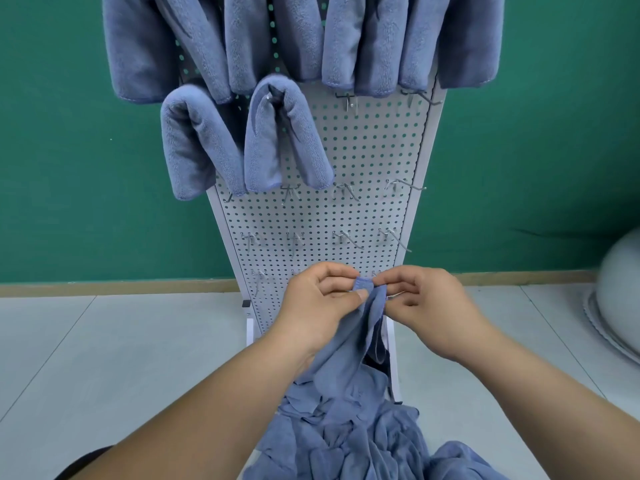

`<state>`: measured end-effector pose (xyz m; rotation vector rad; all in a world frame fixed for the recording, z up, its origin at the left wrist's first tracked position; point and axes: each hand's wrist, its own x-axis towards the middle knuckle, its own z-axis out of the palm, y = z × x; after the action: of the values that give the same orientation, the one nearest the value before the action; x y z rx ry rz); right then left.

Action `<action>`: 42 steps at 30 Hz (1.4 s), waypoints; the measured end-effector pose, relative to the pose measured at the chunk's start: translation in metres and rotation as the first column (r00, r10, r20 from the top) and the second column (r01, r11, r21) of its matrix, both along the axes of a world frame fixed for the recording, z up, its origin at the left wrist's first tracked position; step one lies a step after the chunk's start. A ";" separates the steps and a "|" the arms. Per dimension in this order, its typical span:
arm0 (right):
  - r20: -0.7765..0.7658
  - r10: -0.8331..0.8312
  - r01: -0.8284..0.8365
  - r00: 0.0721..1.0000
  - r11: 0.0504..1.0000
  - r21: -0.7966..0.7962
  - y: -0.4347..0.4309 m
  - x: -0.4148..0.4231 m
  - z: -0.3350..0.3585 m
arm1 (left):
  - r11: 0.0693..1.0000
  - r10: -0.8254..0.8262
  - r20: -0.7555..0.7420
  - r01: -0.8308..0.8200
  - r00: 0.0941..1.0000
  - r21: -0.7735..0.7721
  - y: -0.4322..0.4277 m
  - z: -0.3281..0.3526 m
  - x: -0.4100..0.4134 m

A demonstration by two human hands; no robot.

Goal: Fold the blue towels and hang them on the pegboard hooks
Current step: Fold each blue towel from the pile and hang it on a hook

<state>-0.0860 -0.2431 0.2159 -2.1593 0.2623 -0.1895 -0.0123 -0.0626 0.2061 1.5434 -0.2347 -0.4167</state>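
Observation:
A white pegboard stands against a green wall. Several folded blue towels hang on its upper hooks. Bare metal hooks stick out of the middle and lower rows. In front of the board's base, my left hand and my right hand both pinch the top edge of one blue towel, close together. That towel hangs down from my fingers into a crumpled heap of blue towels at the bottom of the view.
The pegboard's white base stands on a pale tiled floor. A round white object sits at the right edge. A wooden skirting strip runs along the foot of the wall.

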 end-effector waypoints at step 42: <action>-0.017 0.211 -0.210 0.977 0.954 -0.216 -0.014 0.005 -0.009 | 0.956 -0.195 0.327 0.105 0.925 0.274 0.008 -0.008 0.013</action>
<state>-0.0808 -0.2572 0.2066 -2.3838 0.0050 -0.1062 0.0005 -0.0544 0.1983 1.8553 -0.6026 -0.2957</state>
